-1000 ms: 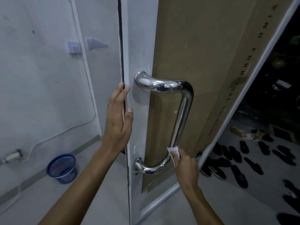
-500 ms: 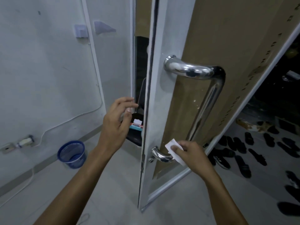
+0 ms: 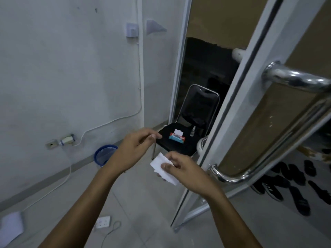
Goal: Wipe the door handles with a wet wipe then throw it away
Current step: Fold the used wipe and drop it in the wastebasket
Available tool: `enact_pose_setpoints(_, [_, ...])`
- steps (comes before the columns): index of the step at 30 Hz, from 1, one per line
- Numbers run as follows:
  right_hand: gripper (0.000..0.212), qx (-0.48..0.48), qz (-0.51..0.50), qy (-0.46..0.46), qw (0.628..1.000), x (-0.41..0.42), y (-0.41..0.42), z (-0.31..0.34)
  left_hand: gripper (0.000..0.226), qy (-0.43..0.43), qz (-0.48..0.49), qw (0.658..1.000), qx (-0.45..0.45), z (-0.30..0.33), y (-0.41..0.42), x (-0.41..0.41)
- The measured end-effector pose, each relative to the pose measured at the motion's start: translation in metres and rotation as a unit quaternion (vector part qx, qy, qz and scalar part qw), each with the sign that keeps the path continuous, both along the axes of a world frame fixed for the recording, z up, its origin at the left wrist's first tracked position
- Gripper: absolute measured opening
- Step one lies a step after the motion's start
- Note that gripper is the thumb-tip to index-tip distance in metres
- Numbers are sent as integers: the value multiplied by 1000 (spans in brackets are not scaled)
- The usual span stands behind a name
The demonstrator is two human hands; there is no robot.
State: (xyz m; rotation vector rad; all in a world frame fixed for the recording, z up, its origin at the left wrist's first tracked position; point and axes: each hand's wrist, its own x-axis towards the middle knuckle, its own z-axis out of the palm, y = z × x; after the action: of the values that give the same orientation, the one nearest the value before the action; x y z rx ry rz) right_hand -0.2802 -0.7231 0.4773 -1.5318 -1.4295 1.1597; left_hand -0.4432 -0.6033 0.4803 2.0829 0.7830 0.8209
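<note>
My right hand (image 3: 186, 171) pinches a white wet wipe (image 3: 162, 165) between thumb and fingers, held in mid-air left of the door's edge. My left hand (image 3: 133, 152) hovers just above and left of the wipe with fingers loosely bent, holding nothing. The chrome door handle (image 3: 295, 81) curves down the open door at the right, its lower end (image 3: 223, 176) close to my right hand. A second handle (image 3: 201, 145) on the door's other face peeks out past the edge. A blue waste basket (image 3: 103, 154) stands on the floor by the left wall.
A black chair (image 3: 197, 111) behind the door holds a wet-wipe pack (image 3: 177, 138) and a small bottle (image 3: 192, 131). A power strip (image 3: 103, 221) with a cable lies on the floor. Several shoes (image 3: 286, 183) lie at the right. A wall socket (image 3: 67, 140) is at left.
The door swung further open, showing the chair. My right hand left the handle's lower end with the wipe and moved left; my left hand dropped from the door edge toward the wipe.
</note>
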Motion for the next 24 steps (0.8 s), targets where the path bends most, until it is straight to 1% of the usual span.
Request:
enact_pose_setpoints(1, [15, 2, -8, 16, 1000, -6, 5, -1, 19, 14, -16, 1000, -13, -3, 2, -5])
enact_pose_setpoints(4, [13, 5, -26, 48, 998, -19, 18, -3, 32, 63, -54, 996, -29, -7, 7, -17])
enact_pose_setpoints(7, [20, 13, -27, 52, 998, -29, 31, 1, 23, 69, -70, 994, -44, -9, 13, -27])
enact_pose_setpoints(10, [33, 29, -29, 36, 999, -38, 45, 4, 18, 66, -69, 994, -52, -9, 20, -41])
enact_pose_setpoints(12, [37, 30, -18, 9, 999, -45, 57, 1, 14, 55, -54, 995, -56, -10, 25, -52])
enact_pose_setpoints(15, [25, 22, 9, -9, 1000, -53, 76, -5, 10, 47, -15, 997, -59, -14, 33, -69])
enact_pose_setpoints(19, [18, 6, 40, 19, 999, -67, 101, -12, 11, 43, 37, 996, -67, -24, 47, -95])
enact_pose_setpoints(22, [14, -6, 68, 11, 998, -83, 131, -25, 11, 42, 90, 992, -82, -33, 62, -116])
enact_pose_setpoints(24, [11, -5, 76, 9, 997, -91, 152, -35, 11, 38, 109, 989, -89, -38, 72, -126])
